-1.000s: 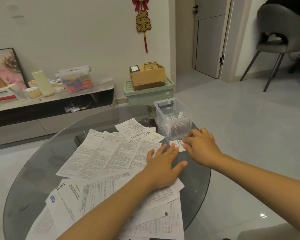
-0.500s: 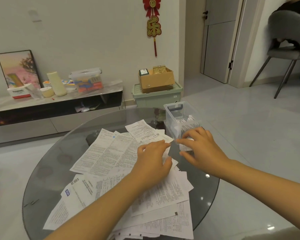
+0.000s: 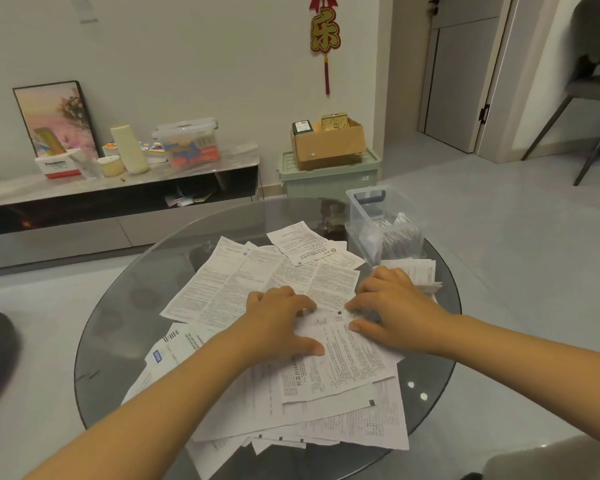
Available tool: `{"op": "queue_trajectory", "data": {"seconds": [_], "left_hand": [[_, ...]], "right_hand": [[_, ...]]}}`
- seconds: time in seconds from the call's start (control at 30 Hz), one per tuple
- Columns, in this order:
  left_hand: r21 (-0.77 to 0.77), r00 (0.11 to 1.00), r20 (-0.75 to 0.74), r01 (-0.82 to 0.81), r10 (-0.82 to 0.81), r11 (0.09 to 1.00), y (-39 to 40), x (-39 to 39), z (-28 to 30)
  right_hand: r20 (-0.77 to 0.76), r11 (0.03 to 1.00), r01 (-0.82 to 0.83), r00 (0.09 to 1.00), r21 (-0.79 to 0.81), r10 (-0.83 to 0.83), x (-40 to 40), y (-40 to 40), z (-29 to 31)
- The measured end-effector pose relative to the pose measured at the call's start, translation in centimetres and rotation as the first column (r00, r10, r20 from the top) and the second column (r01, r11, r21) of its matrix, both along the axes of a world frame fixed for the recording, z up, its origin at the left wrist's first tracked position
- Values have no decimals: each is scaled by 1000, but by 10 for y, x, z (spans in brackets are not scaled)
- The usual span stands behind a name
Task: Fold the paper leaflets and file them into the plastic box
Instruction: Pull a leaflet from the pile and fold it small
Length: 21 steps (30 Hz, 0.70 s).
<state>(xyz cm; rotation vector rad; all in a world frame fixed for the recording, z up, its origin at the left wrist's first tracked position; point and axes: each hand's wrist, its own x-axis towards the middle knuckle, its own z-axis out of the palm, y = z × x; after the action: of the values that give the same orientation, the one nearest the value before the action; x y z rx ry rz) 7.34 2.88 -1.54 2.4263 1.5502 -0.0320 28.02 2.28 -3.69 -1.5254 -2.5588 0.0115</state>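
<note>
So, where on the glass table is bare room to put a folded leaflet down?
Bare glass lies along the table's left rim, beside the spread leaflets, and on the right rim below the plastic box. The middle is crowded with papers under both hands.
</note>
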Motion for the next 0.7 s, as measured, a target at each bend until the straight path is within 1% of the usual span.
{"op": "queue_trajectory", "data": {"seconds": [0.23, 0.3, 0.37, 0.43, 0.5, 0.63, 0.7], "left_hand": [[7, 991, 130, -24, 23, 1000, 5, 2, 0], [-1, 981, 184, -67, 66, 998, 6, 0, 1], [6, 958, 248, -150, 144, 989, 8, -3, 3], [6, 913, 332, -252, 236, 968, 10, -7, 6], [-3, 855, 414, -343, 313, 939, 12, -12, 6], [-117, 720, 529, -464, 450, 878, 17, -21, -2], [-173, 688, 528, -487, 498, 856, 16, -23, -5]], "right_hand": [[-26, 1000, 0, 1000, 14, 0, -3, 2, 0], [-65, 999, 18, 998, 44, -15, -3, 1, 3], [-122, 995, 42, 992, 94, -30, -4, 0, 5], [-189, 983, 58, 982, 175, -24, -4, 0, 6], [-224, 977, 68, 974, 202, -22, -6, 1, 7], [-185, 994, -9, 982, 106, 29, -13, 0, 5], [-184, 997, -71, 980, 41, 78, -17, -1, 0]]}}
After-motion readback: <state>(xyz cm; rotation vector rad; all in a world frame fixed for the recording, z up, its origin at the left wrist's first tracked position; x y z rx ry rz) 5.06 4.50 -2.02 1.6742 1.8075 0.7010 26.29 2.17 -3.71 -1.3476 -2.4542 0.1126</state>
